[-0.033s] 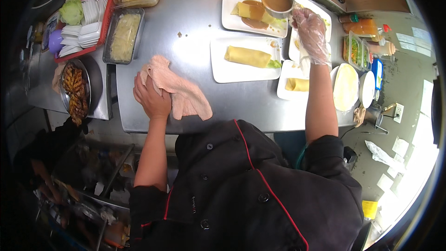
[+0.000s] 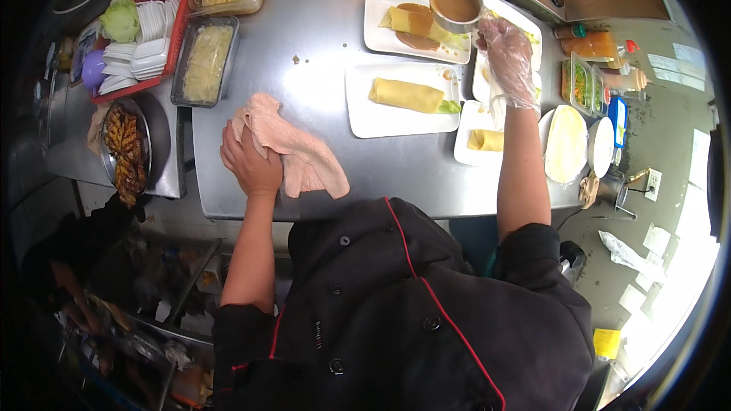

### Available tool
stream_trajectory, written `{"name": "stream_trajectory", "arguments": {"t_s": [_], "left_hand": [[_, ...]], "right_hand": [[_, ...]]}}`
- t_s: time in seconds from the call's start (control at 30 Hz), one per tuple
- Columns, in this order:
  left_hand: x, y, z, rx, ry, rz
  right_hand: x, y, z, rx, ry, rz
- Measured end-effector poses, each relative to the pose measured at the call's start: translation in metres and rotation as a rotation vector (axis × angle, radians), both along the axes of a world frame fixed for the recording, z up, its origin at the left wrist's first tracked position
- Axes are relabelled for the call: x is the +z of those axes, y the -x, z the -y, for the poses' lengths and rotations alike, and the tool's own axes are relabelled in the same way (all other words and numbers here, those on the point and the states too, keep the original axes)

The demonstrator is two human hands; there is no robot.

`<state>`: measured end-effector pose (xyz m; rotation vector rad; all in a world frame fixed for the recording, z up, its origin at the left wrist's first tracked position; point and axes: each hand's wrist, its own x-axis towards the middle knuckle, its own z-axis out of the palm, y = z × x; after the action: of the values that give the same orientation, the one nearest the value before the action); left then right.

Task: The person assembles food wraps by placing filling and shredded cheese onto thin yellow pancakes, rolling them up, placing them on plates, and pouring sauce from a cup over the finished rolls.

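Observation:
My right hand (image 2: 509, 53), in a clear plastic glove, grips the handle of a metal cup (image 2: 457, 4) of brown sauce. The cup is over the right end of a white plate (image 2: 373, 39), where a rolled crepe (image 2: 408, 23) has brown sauce across it. Nearer me, a second white plate (image 2: 381, 122) bears a plain rolled crepe (image 2: 403, 94) with some lettuce at its right end. Bare, my left hand (image 2: 253, 161) holds a crumpled pink cloth (image 2: 311, 154) against the steel table (image 2: 304, 46); some of its fingertips are hidden by the cloth.
More white plates stand beneath and beside my right forearm, one with a rolled crepe (image 2: 486, 139). Flat pale crepes (image 2: 567, 144) lie farther right, near herb containers (image 2: 585, 84). At left are a red basket (image 2: 183, 7), food tubs (image 2: 217, 91) and a pan of browned food (image 2: 126, 148).

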<state>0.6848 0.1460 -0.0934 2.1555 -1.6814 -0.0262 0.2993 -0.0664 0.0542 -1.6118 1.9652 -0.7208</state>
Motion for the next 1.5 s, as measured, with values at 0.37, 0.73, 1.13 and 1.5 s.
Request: {"name": "stream_trajectory", "arguments": {"t_s": [0.37, 0.73, 1.13, 1.5], "left_hand": [[-0.003, -0.002, -0.004, -0.013, -0.003, -0.039], [-0.005, -0.005, -0.005, -0.029, 0.022, -0.08], [-0.008, -0.006, -0.005, -0.036, 0.044, -0.063], [-0.006, -0.005, -0.006, -0.034, 0.043, -0.059]], "right_hand": [[-0.09, -0.002, -0.011, -0.205, 0.111, 0.861], [-0.021, -0.001, -0.043, -0.079, 0.209, 0.992], [-0.012, -0.001, -0.144, 0.1, 0.032, -0.036], [-0.011, -0.007, -0.14, 0.252, 0.275, -0.293]]}}
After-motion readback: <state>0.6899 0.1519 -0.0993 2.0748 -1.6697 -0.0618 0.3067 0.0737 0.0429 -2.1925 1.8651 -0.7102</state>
